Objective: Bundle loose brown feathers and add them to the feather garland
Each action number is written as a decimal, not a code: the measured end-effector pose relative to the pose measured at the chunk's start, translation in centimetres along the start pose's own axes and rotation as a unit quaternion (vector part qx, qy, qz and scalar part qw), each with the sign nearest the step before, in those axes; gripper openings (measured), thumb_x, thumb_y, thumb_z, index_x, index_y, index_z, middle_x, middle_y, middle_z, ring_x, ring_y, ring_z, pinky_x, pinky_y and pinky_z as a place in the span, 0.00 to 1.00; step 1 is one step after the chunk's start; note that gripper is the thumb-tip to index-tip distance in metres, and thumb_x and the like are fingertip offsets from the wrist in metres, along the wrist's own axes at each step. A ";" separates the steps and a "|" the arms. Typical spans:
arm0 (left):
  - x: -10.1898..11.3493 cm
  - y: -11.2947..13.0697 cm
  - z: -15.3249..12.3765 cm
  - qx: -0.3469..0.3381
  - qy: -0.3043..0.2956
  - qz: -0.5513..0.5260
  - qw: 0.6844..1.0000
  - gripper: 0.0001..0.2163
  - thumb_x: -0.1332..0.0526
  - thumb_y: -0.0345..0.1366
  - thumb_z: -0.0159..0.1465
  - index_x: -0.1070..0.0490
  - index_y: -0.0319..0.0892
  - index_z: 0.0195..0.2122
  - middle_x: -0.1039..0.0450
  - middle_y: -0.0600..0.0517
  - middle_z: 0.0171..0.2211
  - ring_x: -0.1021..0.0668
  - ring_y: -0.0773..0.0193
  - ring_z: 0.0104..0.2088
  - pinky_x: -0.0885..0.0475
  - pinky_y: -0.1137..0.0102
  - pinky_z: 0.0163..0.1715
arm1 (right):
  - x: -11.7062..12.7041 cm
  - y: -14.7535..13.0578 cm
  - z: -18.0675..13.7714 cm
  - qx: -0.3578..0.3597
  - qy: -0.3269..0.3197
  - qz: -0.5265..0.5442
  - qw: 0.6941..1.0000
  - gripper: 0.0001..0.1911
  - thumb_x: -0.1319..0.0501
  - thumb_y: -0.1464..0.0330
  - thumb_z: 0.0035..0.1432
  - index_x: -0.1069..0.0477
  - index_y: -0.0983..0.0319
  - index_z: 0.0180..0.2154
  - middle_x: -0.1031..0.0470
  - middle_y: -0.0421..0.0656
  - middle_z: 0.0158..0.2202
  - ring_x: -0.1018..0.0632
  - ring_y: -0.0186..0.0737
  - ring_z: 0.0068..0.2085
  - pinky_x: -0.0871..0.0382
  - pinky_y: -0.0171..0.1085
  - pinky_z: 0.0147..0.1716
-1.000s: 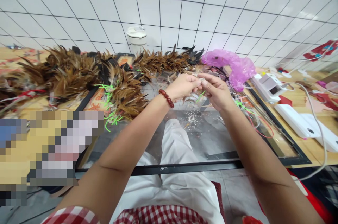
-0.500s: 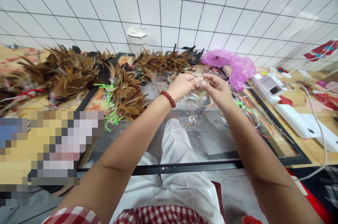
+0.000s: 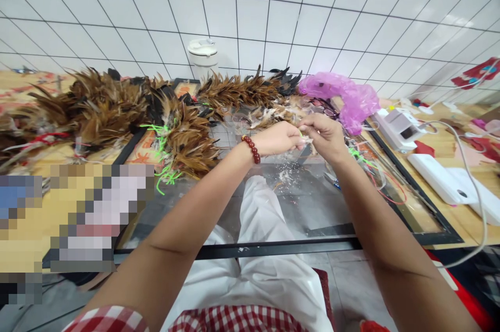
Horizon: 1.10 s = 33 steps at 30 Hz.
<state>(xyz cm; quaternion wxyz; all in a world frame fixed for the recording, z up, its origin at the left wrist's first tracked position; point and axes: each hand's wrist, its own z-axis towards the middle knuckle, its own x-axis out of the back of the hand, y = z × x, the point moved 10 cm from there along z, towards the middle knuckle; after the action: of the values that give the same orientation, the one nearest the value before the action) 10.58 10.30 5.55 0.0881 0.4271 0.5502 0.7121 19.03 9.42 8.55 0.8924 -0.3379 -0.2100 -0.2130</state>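
Note:
My left hand [image 3: 282,137], with a red bead bracelet [image 3: 252,149] at its wrist, is closed in a pinch. Facing it, my right hand [image 3: 326,135] has its fingers bent together. Between the fingertips of both hands shows the pale, fluffy end of a small feather bunch [image 3: 308,142]; a bit of green string shows by the left fingers. Just behind the hands lie loose pale and brown feathers [image 3: 269,115]. White crumbs [image 3: 287,178] are scattered on the glass-like panel [image 3: 312,212] below them.
Brown feather bundles [image 3: 191,139] tied with green string lie left; another feather row [image 3: 242,91] runs along the back. A white lidded cup [image 3: 203,58] stands by the tiled wall. Right are a purple plastic bag [image 3: 355,102], white devices [image 3: 455,186] and a cable [image 3: 474,186].
Both hands have come slightly nearer to me and lower, still together. The loose feathers behind them are now more exposed.

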 end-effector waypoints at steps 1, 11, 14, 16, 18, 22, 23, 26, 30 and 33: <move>0.4 0.2 0.0 -0.003 0.014 -0.024 1.000 0.11 0.43 0.35 0.61 0.26 0.38 0.26 0.34 0.54 0.20 0.36 0.73 0.20 0.39 0.74 0.24 | -0.2 0.9 -0.2 -0.030 0.006 0.026 0.999 0.08 0.40 0.64 0.59 0.25 0.59 0.30 0.25 0.39 0.28 0.26 0.37 0.32 0.33 0.37 0.36; 3.5 1.8 -0.5 -0.071 0.193 0.230 0.951 0.10 0.44 0.30 0.61 0.27 0.39 0.24 0.27 0.48 0.24 0.25 0.61 0.31 0.33 0.67 0.36 | 1.1 -2.9 0.0 0.057 0.030 -0.103 0.993 0.09 0.41 0.65 0.60 0.28 0.59 0.29 0.28 0.43 0.28 0.28 0.41 0.34 0.35 0.41 0.38; 1.9 2.6 -0.3 -0.118 0.129 0.196 0.965 0.10 0.44 0.31 0.62 0.27 0.39 0.25 0.27 0.50 0.24 0.27 0.65 0.29 0.34 0.69 0.35 | 1.7 -1.3 0.3 0.025 0.028 -0.038 0.999 0.10 0.41 0.62 0.61 0.29 0.59 0.29 0.28 0.42 0.29 0.27 0.40 0.35 0.34 0.41 0.39; 2.7 2.8 -0.4 -0.129 0.158 0.153 0.967 0.11 0.46 0.32 0.64 0.26 0.39 0.27 0.27 0.51 0.25 0.27 0.66 0.29 0.34 0.70 0.35 | 1.3 0.2 0.1 -0.020 0.025 0.009 0.999 0.11 0.41 0.61 0.61 0.28 0.59 0.30 0.29 0.40 0.28 0.28 0.37 0.31 0.34 0.38 0.35; 4.0 2.3 -0.6 -0.109 0.212 0.147 0.960 0.12 0.47 0.32 0.64 0.26 0.39 0.28 0.27 0.51 0.25 0.27 0.66 0.29 0.34 0.70 0.35 | 0.0 0.6 -0.1 -0.035 -0.017 0.013 0.999 0.11 0.42 0.62 0.61 0.28 0.60 0.29 0.30 0.38 0.25 0.30 0.35 0.28 0.36 0.36 0.31; 4.2 1.2 -0.7 -0.059 0.221 0.244 0.943 0.09 0.45 0.29 0.61 0.27 0.39 0.27 0.27 0.48 0.26 0.26 0.62 0.32 0.34 0.67 0.36 | -1.5 -2.0 -0.2 0.040 -0.072 -0.092 0.992 0.09 0.41 0.66 0.59 0.27 0.60 0.28 0.30 0.40 0.24 0.29 0.38 0.30 0.36 0.38 0.34; 3.6 1.2 -0.5 -0.065 0.194 0.257 0.944 0.09 0.44 0.29 0.61 0.27 0.39 0.26 0.27 0.47 0.27 0.26 0.61 0.32 0.34 0.67 0.36 | -0.9 -2.4 -0.1 0.049 -0.047 -0.110 0.992 0.08 0.41 0.66 0.59 0.27 0.60 0.28 0.29 0.41 0.25 0.28 0.39 0.31 0.36 0.39 0.36; 2.1 2.0 -0.2 -0.113 0.134 0.214 0.961 0.10 0.44 0.31 0.62 0.26 0.41 0.27 0.26 0.49 0.27 0.26 0.63 0.32 0.34 0.68 0.37 | 1.2 -1.5 0.1 0.010 0.021 -0.081 0.996 0.10 0.42 0.64 0.60 0.26 0.59 0.29 0.27 0.41 0.27 0.28 0.39 0.32 0.35 0.39 0.36; 3.8 1.2 -0.3 -0.069 0.210 0.162 0.962 0.12 0.47 0.33 0.64 0.25 0.40 0.30 0.25 0.49 0.29 0.26 0.63 0.33 0.34 0.68 0.38 | 0.5 0.0 -0.1 -0.033 -0.023 -0.048 0.998 0.11 0.42 0.62 0.61 0.27 0.59 0.29 0.29 0.39 0.24 0.29 0.36 0.27 0.36 0.37 0.30; 3.9 0.2 -0.5 -0.019 0.216 0.243 0.946 0.11 0.47 0.32 0.63 0.24 0.39 0.32 0.24 0.44 0.31 0.24 0.58 0.36 0.34 0.65 0.39 | -0.8 -1.6 -0.2 0.017 -0.063 -0.098 0.993 0.10 0.40 0.63 0.59 0.27 0.59 0.28 0.29 0.40 0.23 0.29 0.37 0.29 0.35 0.38 0.33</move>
<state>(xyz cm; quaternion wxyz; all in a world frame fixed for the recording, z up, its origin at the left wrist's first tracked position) 7.89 12.16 7.70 -0.2002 0.3823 0.4219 0.7973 17.53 8.35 8.81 0.8579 -0.3132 -0.3012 -0.2743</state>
